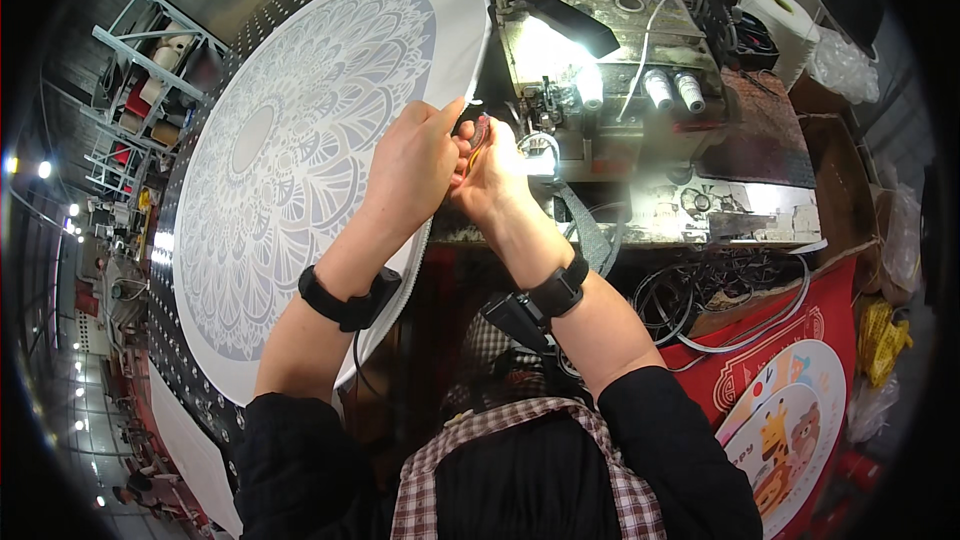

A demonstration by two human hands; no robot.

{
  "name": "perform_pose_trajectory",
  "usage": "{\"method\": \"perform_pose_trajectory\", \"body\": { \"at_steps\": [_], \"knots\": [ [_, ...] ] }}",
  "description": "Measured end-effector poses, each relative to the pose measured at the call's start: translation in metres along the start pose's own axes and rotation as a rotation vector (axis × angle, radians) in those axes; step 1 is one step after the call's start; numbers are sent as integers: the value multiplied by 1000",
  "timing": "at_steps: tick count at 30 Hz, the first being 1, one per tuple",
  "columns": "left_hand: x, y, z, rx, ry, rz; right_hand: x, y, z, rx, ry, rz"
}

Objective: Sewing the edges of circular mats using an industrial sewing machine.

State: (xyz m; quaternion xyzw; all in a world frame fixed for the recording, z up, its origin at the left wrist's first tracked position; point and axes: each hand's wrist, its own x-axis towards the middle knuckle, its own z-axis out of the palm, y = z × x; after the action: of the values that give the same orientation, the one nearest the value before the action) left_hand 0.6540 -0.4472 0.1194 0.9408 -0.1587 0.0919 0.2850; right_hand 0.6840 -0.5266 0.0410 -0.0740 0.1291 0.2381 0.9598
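Observation:
A large round white mat (240,240) with a grey mandala print lies tilted on my left, its edge running past my hands. At that edge, my left hand (412,160) is closed in a pinch, its fingertips by a small white bit and a dark piece; what it grips is hidden. Close against it, my right hand (495,175) has its fingers curled round a small thing with yellow and reddish-brown parts, too covered to name. The lit needle area of a sewing machine (620,50) is just right of my hands.
Dark perforated tabletop (185,360) borders the mat. A white thread cone (778,25) stands at the back right. Tangled cables (680,290) hang below the machine bed, above a red cloth (700,370) and a round animal-print piece (790,440). Racks (160,60) stand far left.

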Motion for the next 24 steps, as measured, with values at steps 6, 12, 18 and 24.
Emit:
{"method": "perform_pose_trajectory", "body": {
  "at_steps": [6,12,18,24],
  "knots": [
    [-2,-2,-3,-34,-9,-47,-6,2,5,-98,-51,-30],
    [-7,4,-10,-81,12,-31,-9,5,6,-201,-82,-39],
    [-17,5,-20,-91,56,4,-14,13,9,-272,-70,-69],
    [-27,-8,-35,44,123,70,-21,19,12,-685,-72,-588]
  ]
}}
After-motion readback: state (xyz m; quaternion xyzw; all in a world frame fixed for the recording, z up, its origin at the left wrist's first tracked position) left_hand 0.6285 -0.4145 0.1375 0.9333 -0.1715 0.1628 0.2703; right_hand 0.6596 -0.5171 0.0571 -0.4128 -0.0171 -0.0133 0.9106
